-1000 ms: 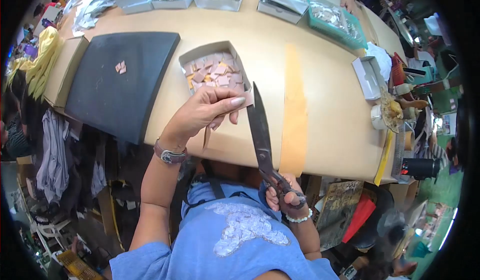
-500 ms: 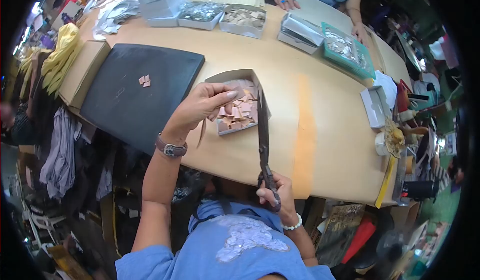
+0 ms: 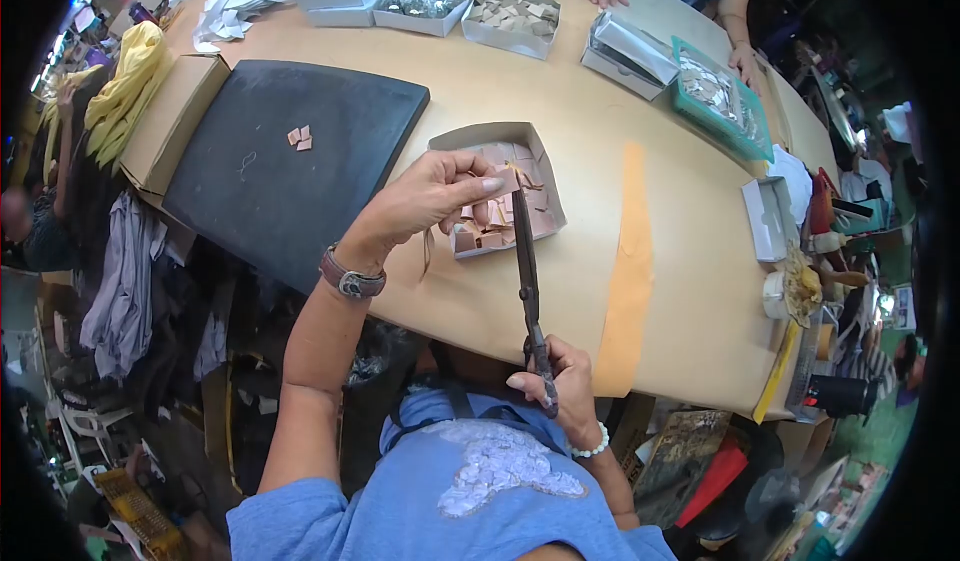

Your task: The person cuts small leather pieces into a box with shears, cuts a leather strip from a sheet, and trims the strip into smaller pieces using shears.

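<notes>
My left hand (image 3: 435,201) pinches a thin pinkish-brown strip (image 3: 508,183) above an open box (image 3: 548,186) that holds many small pinkish-brown pieces (image 3: 482,233). One end of the strip sticks out past the fingertips; a narrow part hangs below the palm. My right hand (image 3: 565,386) grips the handles of large dark scissors (image 3: 528,281). Their blades point away from me and look nearly closed, with the tip at the strip's end. Whether the blades touch the strip is hard to tell.
A dark board (image 3: 300,161) with a few small pieces (image 3: 300,139) lies left. An orange strip (image 3: 630,261) lies right of the scissors. Boxes of pieces (image 3: 512,39) and a green tray (image 3: 715,121) stand at the back, near another person's hand (image 3: 745,66).
The view has shifted, showing more of the person opposite. Against a second ago, the scissors are more closed and upright, and both hands are nearer the middle of the box.
</notes>
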The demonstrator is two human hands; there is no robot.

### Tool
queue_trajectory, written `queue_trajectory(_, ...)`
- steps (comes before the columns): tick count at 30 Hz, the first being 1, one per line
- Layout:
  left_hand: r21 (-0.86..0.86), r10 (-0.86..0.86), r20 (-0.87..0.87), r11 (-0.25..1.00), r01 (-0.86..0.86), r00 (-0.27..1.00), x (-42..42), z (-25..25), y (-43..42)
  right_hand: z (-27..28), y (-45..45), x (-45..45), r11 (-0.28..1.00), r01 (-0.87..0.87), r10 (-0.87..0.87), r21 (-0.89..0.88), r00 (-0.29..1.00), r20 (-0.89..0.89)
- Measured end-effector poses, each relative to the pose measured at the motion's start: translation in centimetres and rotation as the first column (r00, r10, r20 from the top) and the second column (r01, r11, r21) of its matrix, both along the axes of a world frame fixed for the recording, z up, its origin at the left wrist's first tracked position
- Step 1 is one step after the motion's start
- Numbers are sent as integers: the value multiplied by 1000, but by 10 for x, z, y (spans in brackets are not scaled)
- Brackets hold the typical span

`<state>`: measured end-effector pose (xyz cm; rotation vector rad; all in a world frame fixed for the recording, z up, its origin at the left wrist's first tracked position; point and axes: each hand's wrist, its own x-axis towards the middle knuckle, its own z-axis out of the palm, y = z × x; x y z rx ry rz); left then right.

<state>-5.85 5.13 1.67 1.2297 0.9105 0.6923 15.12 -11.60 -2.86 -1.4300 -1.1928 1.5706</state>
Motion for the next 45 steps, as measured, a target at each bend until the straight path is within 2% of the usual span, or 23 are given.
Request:
queue_trajectory(2, -1, 19, 7, 1000, -19, 1000, -1, -1, 1, -4, 1, 3, 994, -46, 47, 99, 999, -3)
queue_trajectory(4, -12, 39, 38, 999, -39, 998, -1, -1, 2, 0, 2, 2, 994, -55, 55, 98, 998, 2)
queue_trajectory(11, -21, 7, 10, 1000, -7, 1000, 1, -1, 2, 3, 1, -5, 999, 8, -11, -50, 999, -46)
queue_trajectory(20, -23, 17, -21, 1000, -17, 1000, -7, -4, 2, -3, 1, -1, 1000, 14, -16, -18, 996, -89)
queue_trajectory(23, -37, 24, -17, 999, -25, 1000, -1, -5, 2, -1, 5, -3, 995, -28, 27, 98, 1000, 14)
queue_trajectory(32, -50, 26, 6, 998, -26, 1000, 1, -3, 0, 5, 10, -10, 997, 3, -1, 75, 1000, -21)
queue_trajectory(45, -44, 46, 11, 998, -46, 999, 2, -6, 1, -1, 12, -12, 991, -6, -3, 136, 998, 66)
